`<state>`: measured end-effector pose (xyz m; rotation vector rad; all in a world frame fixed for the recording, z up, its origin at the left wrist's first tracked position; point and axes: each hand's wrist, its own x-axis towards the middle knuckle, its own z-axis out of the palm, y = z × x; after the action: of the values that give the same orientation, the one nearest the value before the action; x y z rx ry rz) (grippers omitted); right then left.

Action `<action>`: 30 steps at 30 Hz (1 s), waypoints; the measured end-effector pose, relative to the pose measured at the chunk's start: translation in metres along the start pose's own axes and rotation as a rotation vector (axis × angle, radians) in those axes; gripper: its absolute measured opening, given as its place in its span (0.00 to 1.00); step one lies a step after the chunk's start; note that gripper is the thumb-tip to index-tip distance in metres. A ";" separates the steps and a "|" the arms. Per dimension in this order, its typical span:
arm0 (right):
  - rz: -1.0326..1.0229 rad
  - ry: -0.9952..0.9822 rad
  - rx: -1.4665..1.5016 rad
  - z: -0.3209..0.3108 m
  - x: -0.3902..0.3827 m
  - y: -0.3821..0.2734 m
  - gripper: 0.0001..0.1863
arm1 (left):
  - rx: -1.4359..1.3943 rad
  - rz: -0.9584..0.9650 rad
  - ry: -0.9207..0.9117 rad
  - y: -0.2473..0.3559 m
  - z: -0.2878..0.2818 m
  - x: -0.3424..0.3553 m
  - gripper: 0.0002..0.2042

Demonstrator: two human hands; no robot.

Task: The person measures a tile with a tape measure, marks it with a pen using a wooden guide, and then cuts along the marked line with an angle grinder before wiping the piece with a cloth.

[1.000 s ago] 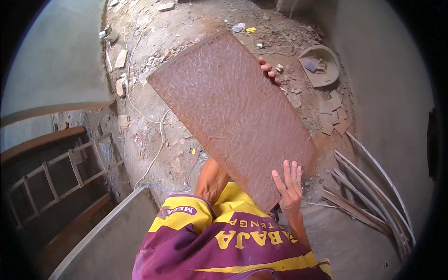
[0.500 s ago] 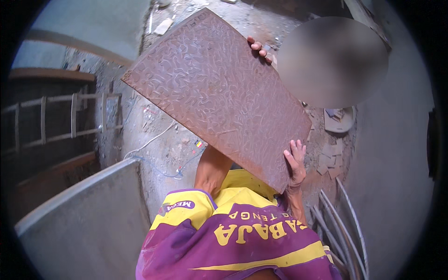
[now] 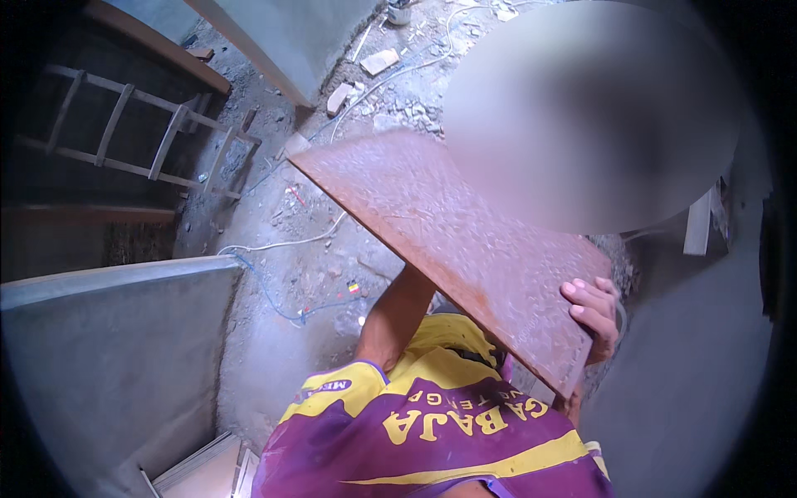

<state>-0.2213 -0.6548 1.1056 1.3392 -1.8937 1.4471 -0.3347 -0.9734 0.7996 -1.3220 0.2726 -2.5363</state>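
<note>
A large rectangular tile (image 3: 448, 224), reddish brown with a raised squiggly pattern on the face toward me, is held up at a tilt in front of my body. My right hand (image 3: 594, 314) grips its right end near the close corner, fingers bent over the patterned face. From below, my left forearm (image 3: 397, 319) reaches behind the tile, which hides my left hand; half a second ago its fingers showed curled over the far edge. A blurred round patch covers part of the tile's far side.
Rubble and broken pieces (image 3: 380, 61) litter the floor, with a white cable (image 3: 286, 245) and thin blue wire across it. A wooden ladder (image 3: 170, 141) lies at left beyond a low grey wall (image 3: 124, 332). Flat panels (image 3: 203, 469) lean at lower left; a grey wall (image 3: 697, 357) bounds the right.
The tile has tipped flatter and shifted right and toward me. My right hand has moved up and right, its fingers now over the patterned face. The left fingers have gone from sight.
</note>
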 end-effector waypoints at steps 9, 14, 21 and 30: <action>-0.169 -0.584 -0.276 0.016 0.196 0.095 0.06 | 0.673 0.431 1.317 -0.034 -0.070 -0.002 0.25; -0.224 -0.607 -0.396 0.053 0.297 0.175 0.11 | 0.958 0.315 1.745 -0.020 -0.069 0.027 0.28; 0.127 -0.420 -0.334 0.128 0.420 0.277 0.17 | 1.836 0.281 1.492 0.030 0.001 0.191 0.31; 0.126 -0.500 -0.294 0.217 0.553 0.334 0.16 | 1.860 -0.601 0.545 0.146 0.006 0.499 0.25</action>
<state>-0.7137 -1.0928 1.2800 1.5550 -2.4266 0.8818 -0.5817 -1.2714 1.1471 0.1110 -2.0171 -1.8966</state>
